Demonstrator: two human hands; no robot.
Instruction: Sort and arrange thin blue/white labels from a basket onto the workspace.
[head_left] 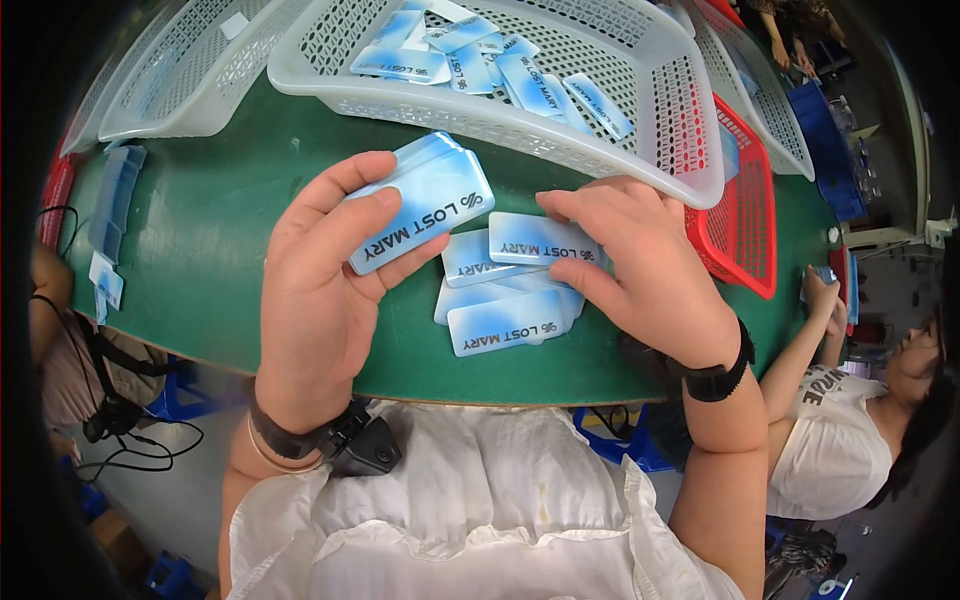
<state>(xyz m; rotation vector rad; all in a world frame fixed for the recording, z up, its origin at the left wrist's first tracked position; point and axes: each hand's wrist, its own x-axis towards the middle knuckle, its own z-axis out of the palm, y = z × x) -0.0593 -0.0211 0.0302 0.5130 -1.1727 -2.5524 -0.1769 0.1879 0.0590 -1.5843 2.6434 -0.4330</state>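
Note:
My left hand point(330, 230) grips a small fanned stack of blue-and-white cards point(425, 212), glossy rectangles with rounded corners and dark print, thumb on top and fingers beneath. To its right, my right hand point(640, 250) is closed around the right end of a single card point(530, 238), with thumb and forefinger at its long edges. That card overlaps a loose pile of like cards point(505, 322) on the green table point(230, 240). My right palm and fingers hide part of its end.
A white perforated basket point(480, 118) with several cards stands at the far side. Beside it is a red basket point(745, 230); another white basket point(190, 100) is at the far left. Translucent blue pieces point(118, 200) lie at the left. A co-worker point(840, 430) sits at the right.

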